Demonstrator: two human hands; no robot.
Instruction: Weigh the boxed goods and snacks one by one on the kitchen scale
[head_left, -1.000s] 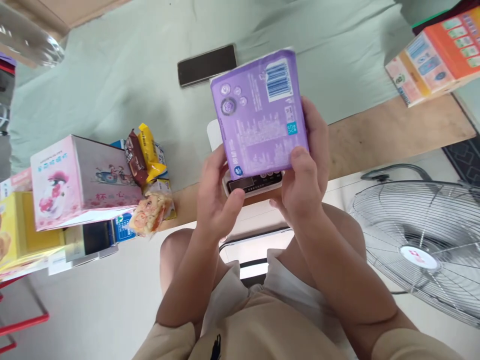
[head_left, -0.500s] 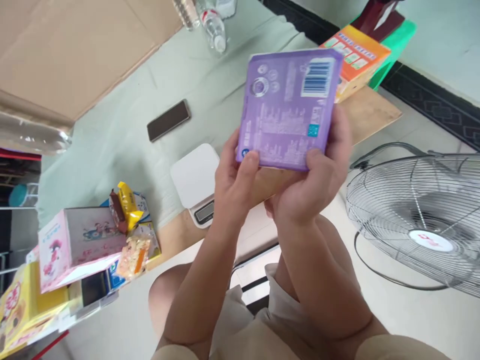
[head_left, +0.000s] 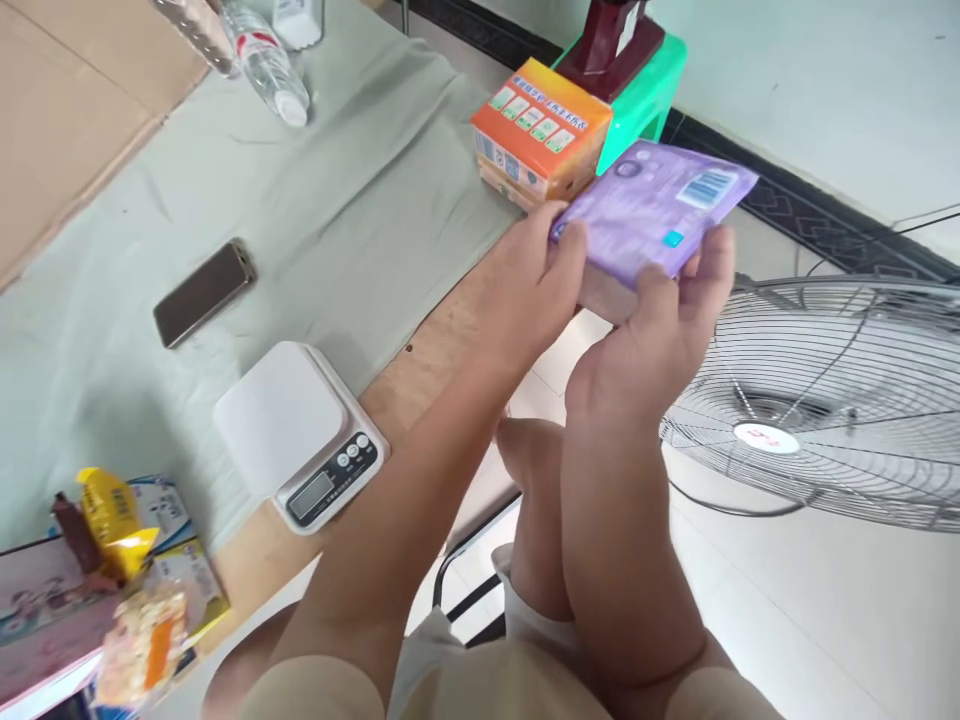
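Note:
Both hands hold a flat purple packet point(head_left: 654, 210) with a barcode, tilted nearly level in the air to the right of the table edge. My left hand point(head_left: 534, 285) grips its near left corner, thumb on top. My right hand point(head_left: 651, 345) supports it from below, with its fingers curled up over the near edge. The packet hovers just in front of an orange box point(head_left: 540, 130) at the table's far right. A white kitchen scale point(head_left: 300, 432) sits bare on the table's front edge, to the left of my arms.
A dark phone point(head_left: 204, 292) lies on the pale green cloth point(head_left: 360, 200). Plastic bottles point(head_left: 264, 60) lie at the far edge. Snack packets point(head_left: 112, 520) and boxes crowd the near left. A floor fan point(head_left: 817, 400) stands on the right, a green stool point(head_left: 637, 70) behind the orange box.
The purple packet has moved from above the scale to the right, toward the orange box, and tipped from upright to nearly flat. The scale is uncovered now. My view swung right.

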